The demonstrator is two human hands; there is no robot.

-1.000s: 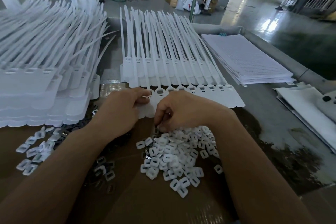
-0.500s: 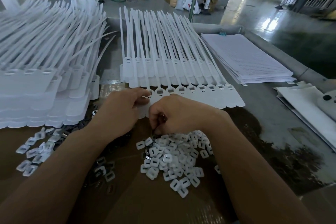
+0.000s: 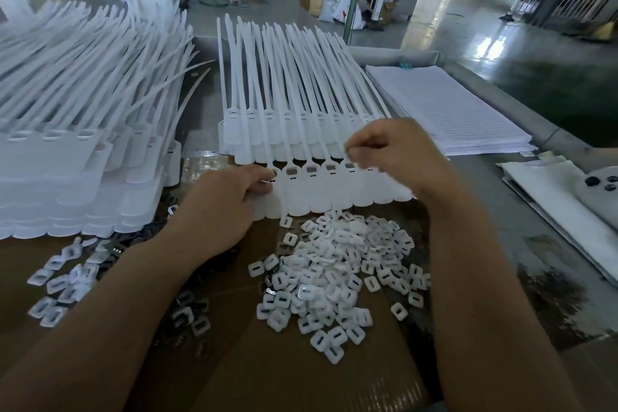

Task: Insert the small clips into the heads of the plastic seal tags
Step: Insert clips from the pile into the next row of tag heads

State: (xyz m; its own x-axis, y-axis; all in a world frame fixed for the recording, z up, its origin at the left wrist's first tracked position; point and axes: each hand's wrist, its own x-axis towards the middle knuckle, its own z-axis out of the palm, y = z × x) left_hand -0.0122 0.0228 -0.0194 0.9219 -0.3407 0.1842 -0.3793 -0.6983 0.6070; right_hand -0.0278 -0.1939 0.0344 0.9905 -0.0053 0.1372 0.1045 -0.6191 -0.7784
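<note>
A joined row of white plastic seal tags (image 3: 337,191) lies in front of me, heads toward me, tails pointing away. My left hand (image 3: 220,211) pinches the leftmost tag's head between thumb and fingers. Over the heads further right hovers my right hand (image 3: 391,150), fingertips pinched together; a small clip seems held there, but it is too small to be sure. Below the row, a pile of small white square clips (image 3: 334,271) lies on brown cardboard (image 3: 301,378).
A tall stack of finished tags (image 3: 77,144) fills the left. More clips (image 3: 63,281) and dark metal inserts (image 3: 190,314) lie scattered at the lower left. Stacked white sheets (image 3: 448,110) sit at the right, a grey device (image 3: 602,191) at the far right edge.
My right hand has risen from the clip pile up to the tag heads on the right. The left hand has kept its hold on the leftmost tag.
</note>
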